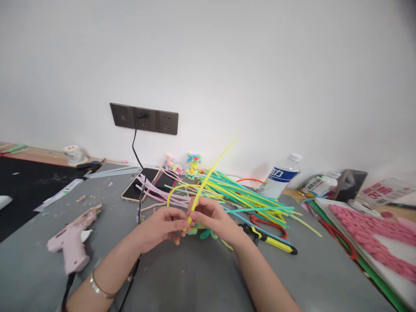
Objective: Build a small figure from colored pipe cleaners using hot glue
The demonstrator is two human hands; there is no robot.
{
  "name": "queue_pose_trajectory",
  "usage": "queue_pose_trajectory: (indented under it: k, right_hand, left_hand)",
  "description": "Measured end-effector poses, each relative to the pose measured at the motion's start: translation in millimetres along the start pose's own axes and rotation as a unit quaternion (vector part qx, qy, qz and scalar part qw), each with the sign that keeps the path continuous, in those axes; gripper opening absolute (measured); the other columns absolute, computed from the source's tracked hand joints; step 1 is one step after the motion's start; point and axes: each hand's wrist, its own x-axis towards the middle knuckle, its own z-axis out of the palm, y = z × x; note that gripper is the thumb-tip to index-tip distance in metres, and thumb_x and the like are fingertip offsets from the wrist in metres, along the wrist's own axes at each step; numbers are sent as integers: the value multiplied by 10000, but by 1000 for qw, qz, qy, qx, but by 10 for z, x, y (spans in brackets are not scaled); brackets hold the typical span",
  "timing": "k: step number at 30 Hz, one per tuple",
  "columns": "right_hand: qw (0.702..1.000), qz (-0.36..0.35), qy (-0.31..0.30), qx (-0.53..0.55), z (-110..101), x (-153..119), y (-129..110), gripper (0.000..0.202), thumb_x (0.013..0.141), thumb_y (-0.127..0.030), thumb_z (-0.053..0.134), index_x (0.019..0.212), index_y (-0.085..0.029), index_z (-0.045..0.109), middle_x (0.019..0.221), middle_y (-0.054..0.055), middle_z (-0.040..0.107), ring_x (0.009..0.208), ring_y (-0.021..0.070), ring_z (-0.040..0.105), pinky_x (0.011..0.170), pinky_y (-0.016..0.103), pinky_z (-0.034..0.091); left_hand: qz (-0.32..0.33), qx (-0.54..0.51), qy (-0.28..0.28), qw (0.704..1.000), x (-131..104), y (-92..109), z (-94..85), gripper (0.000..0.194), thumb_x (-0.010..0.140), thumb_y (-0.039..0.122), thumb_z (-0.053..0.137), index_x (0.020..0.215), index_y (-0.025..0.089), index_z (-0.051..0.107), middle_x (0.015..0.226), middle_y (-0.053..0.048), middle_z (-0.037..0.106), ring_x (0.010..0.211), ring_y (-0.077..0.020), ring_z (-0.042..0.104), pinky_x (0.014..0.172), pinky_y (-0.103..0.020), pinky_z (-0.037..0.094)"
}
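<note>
Both hands meet over the grey table and pinch a yellow pipe cleaner (212, 169). One long end of it rises up and to the right, and a yellow strand also arches to the left behind my fingers. My left hand (162, 227) has its thumb and fingertips closed on the lower part. Just above, my right hand (214, 219) grips it between thumb and forefinger. Green pipe-cleaner loops (205, 234) show beneath my hands; whether they join the yellow piece is hidden. Behind lies a pile of yellow and teal pipe cleaners (250, 197).
On the left lies a pink glue gun (73, 242), its cord near my left forearm. Yellow-handled pliers (276, 243) and red-handled scissors (269, 223) are at right. A bottle (281, 175), phones (139, 184) and small pipe-cleaner figures (194, 164) stand or lie toward the wall.
</note>
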Motion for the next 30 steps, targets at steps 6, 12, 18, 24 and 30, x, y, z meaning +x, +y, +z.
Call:
queue_pose_trajectory:
  k: [6,12,18,24,30]
  right_hand:
    - [999,6,11,-51,10,2,30,360,853,-539,680,768,-195,619,717,-8,598,670,130,556,664,264,467]
    - [998,-9,6,-56,33,11,20,312,870,-470,685,763,-185,616,728,-9,581,666,122,517,638,249,424]
    - [998,-21,20,-53,38,28,26,289,882,-448,675,790,-182,611,714,-14,581,652,121,512,637,250,417]
    - [991,-51,68,-103,0,39,100,240,883,-401,674,806,-180,618,703,-19,551,635,120,476,604,252,382]
    - [977,-71,80,-185,-13,41,151,199,910,-346,637,800,-181,626,699,-20,523,655,127,469,611,260,362]
  left_hand:
    - [-18,-4,-9,1000,-1,2,-1,327,605,377,913,687,128,718,652,10,581,552,-77,516,498,-193,490]
    - [6,18,-10,1000,15,-3,10,342,608,398,907,641,125,703,585,18,562,502,-65,480,467,-187,421]
    - [79,57,8,995,23,-12,14,334,657,385,875,598,128,670,584,20,561,487,-55,467,464,-182,374]
    - [79,54,27,995,9,-9,36,377,730,423,817,642,155,567,561,43,510,461,-63,471,448,-186,387]
    - [49,35,40,997,0,11,53,420,687,430,841,630,166,519,579,50,480,483,-68,465,438,-185,418]
